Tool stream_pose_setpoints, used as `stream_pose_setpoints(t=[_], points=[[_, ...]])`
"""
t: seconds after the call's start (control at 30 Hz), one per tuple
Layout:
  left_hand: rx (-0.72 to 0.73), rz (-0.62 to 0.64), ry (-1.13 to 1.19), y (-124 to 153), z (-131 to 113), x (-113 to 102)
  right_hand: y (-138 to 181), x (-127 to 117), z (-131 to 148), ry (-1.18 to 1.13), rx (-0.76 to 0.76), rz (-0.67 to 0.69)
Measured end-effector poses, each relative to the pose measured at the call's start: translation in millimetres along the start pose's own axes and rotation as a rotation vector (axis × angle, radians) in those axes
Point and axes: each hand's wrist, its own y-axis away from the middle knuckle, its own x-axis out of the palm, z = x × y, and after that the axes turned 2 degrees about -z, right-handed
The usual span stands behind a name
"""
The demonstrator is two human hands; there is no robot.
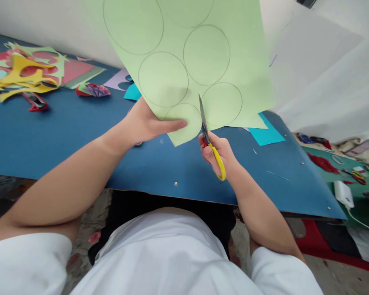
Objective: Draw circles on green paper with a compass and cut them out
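So the pale green sheet of paper (199, 80) is held up at a tilt, marked with six thin grey circles (206, 55), packed close, the top ones running out of view. Its bottom edge is uneven, with one pointed corner poking down. The scissors (205, 130) have yellow handles with a bit of red, dark metal blades, tip angled up. They're between the lowest circle and the one right of it.
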Motion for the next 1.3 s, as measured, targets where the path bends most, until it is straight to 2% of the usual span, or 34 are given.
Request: stream_pose_setpoints(t=[0.63,0.9,1.13,1.3], points=[[0.034,0.026,0.031,-5,23,-2,0,-7,11,0.047,0.039,0.017],[0.034,0.055,0.044,-8,20,-8,5,-7,22,0.043,0.079,0.009],[-0.001,0.081,0.058,-8,11,-11,1,-13,17,0.077,0.059,0.070],[0.028,0.088,0.067,-7,5,-15,3,-11,19,0.072,0.071,0.044]])
